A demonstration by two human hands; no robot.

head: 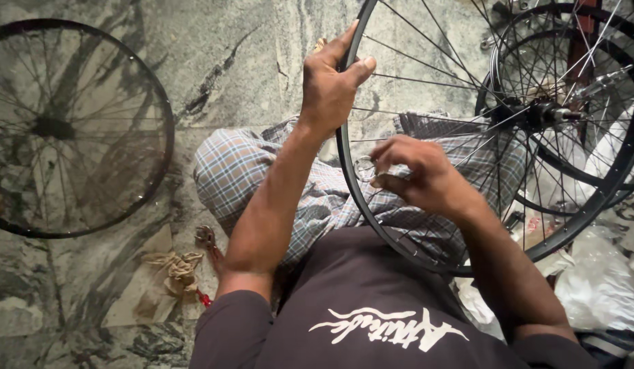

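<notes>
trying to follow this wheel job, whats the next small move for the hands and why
Probably turn the small round tool a little on the spoke at the rim: the right hand pinches it there, while the left hand grips the rim higher up, steadying the wheel.

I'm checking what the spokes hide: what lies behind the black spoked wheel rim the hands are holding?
Behind the black spoked wheel rim show a checked grey cloth over the lap, grey marble floor and another black wheel. The right hand covers part of the cloth.

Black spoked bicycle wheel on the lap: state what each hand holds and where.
Left hand grips the black spoked bicycle wheel by its rim. Right hand pinches a small round metal tool at the spokes near the rim.
</notes>
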